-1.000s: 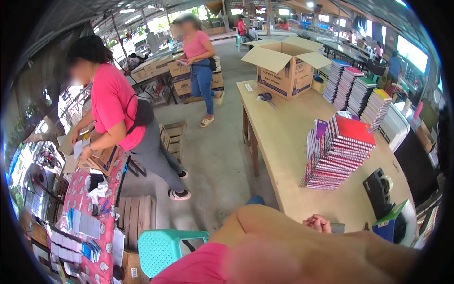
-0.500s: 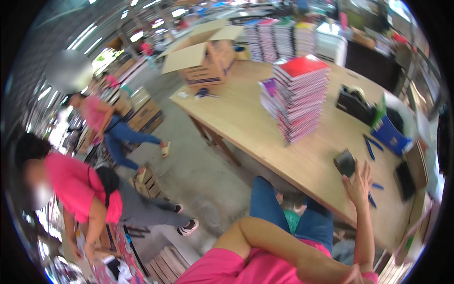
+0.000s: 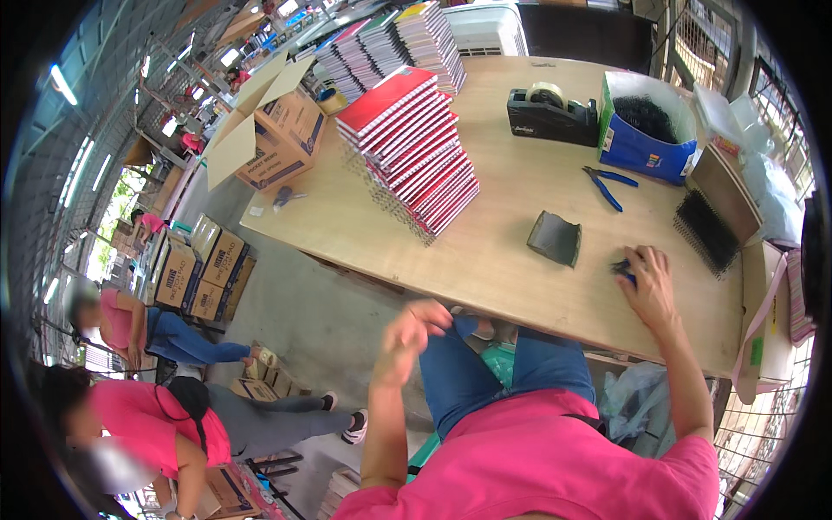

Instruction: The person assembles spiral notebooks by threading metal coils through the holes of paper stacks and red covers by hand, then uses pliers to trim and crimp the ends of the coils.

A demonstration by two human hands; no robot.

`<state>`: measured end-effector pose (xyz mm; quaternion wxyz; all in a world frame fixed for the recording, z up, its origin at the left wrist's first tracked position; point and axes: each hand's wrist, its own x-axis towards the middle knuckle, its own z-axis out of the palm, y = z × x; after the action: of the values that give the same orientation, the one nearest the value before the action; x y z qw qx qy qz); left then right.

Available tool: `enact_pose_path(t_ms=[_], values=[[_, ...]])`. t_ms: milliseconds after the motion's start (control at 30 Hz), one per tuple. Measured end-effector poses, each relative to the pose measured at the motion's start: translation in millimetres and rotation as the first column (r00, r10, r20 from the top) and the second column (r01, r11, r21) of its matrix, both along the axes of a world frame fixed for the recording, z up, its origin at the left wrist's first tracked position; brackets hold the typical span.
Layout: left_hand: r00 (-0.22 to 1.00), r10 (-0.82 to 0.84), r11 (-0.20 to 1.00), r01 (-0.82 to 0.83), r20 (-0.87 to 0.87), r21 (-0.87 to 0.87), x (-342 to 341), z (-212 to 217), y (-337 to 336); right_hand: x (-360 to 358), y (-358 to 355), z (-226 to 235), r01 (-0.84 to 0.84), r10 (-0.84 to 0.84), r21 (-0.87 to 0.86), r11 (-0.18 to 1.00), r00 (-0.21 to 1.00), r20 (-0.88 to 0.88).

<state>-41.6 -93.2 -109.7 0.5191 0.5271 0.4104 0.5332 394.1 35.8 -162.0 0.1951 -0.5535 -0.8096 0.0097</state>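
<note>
Reaching across the wooden table [image 3: 520, 217], my right hand [image 3: 648, 282] lies palm-down near the front edge, fingers curled over a small dark object [image 3: 623, 268]; it touches it, but I cannot tell whether it actually grips it or what the object is. My left hand [image 3: 407, 334] is off the table, raised in front of the near edge above my blue-jeaned lap, fingers loosely bent, holding nothing I can see. Just left of the right hand sits a dark curved cover piece [image 3: 555, 237], apart from it. Blue-handled pliers [image 3: 609, 185] lie farther back. A black spiral binding comb [image 3: 709, 230] rests to the right, beside a blue box [image 3: 641, 143] filled with black coils. A black tape dispenser [image 3: 551, 114] stands at the back. A tall slanted stack of red spiral notebooks [image 3: 412, 147] takes mid-table, an open cardboard carton [image 3: 277, 130] on the far left corner. Other people in pink shirts [image 3: 139, 416] work on the floor at left.
</note>
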Motion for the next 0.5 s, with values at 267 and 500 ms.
enact_pose_path(t_ms=[267,500], values=[[0.459,0.621,0.761,-0.547,-0.635,0.349,-54,-99,126,-163,13,41,-0.343,0.345,0.048,0.938,0.911,-0.227],[0.322,0.583,0.749,-0.568,-0.746,0.340,-46,-96,153,-235,30,-33,-0.339,0.336,-0.009,0.941,0.935,-0.115]])
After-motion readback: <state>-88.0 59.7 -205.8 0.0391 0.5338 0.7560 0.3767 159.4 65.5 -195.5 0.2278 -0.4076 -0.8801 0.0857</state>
